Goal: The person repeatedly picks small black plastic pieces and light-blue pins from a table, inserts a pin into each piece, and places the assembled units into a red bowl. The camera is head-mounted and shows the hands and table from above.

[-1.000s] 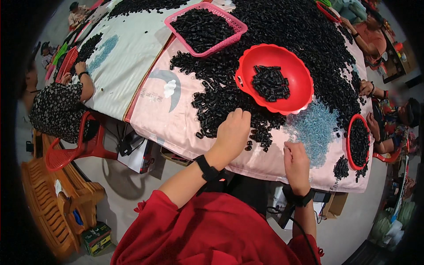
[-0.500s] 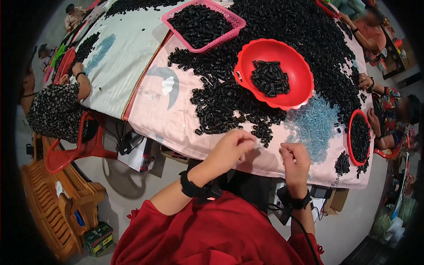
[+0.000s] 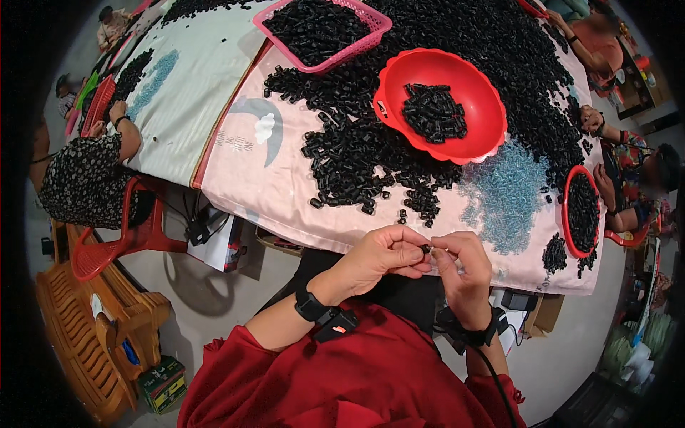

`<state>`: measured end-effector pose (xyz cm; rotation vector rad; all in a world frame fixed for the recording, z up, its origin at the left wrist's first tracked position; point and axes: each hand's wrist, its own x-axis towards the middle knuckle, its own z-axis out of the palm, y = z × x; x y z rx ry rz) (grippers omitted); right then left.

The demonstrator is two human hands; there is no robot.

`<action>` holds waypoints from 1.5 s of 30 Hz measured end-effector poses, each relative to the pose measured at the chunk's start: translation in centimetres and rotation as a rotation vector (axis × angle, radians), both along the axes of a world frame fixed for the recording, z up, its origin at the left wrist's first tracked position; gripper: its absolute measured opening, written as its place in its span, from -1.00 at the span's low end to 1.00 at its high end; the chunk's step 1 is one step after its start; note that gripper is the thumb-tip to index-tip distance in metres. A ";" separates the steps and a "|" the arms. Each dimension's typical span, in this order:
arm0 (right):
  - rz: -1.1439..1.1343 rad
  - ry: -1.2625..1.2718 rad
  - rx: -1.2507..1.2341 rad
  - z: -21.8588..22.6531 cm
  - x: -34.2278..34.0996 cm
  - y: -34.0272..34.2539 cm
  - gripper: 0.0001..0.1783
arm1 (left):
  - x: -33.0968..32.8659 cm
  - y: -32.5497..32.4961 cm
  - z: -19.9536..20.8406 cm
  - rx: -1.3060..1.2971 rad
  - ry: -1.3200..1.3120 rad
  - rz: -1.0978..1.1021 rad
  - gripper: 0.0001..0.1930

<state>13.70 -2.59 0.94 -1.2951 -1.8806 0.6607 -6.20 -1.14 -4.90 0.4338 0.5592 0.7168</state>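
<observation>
Just over the table's front edge, my left hand (image 3: 374,262) pinches a small black plastic piece (image 3: 426,249) between thumb and forefinger. My right hand (image 3: 465,274) meets it there, thumb and forefinger closed at the piece's right side; whatever that hand itself grips is too small to make out. Loose black plastic pieces (image 3: 342,175) are heaped beyond my hands. To the right of that heap is a spread of small clear bluish pieces (image 3: 505,203). A scalloped red bowl (image 3: 481,96) with finished-looking longer black pieces stands behind.
A pink basket (image 3: 383,27) full of black pieces stands at the back. An oval red basket (image 3: 569,232) is at the right edge, near a co-worker's hand (image 3: 605,187). Another person's hand (image 3: 118,112) works at the left table, above a red chair (image 3: 128,228).
My hands have come together and nearer to me, and a black piece now shows between the left fingertips. The view has shifted slightly.
</observation>
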 end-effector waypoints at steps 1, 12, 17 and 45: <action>0.016 -0.024 0.017 -0.1 0.1 0.1 -0.80 | 0.0 0.0 0.1 0.014 0.007 0.002 -0.74; 0.019 -0.046 0.018 -0.7 0.1 -0.4 -0.75 | 0.1 -0.4 -0.5 0.163 0.132 0.033 -0.75; 0.091 -0.189 0.138 -0.7 0.1 -0.4 -0.68 | -0.6 -0.6 -0.4 0.154 0.150 0.051 -0.78; 0.111 -0.544 0.252 -5.7 -2.9 3.7 -0.80 | -3.0 -1.4 -0.2 0.318 0.141 -0.071 -0.83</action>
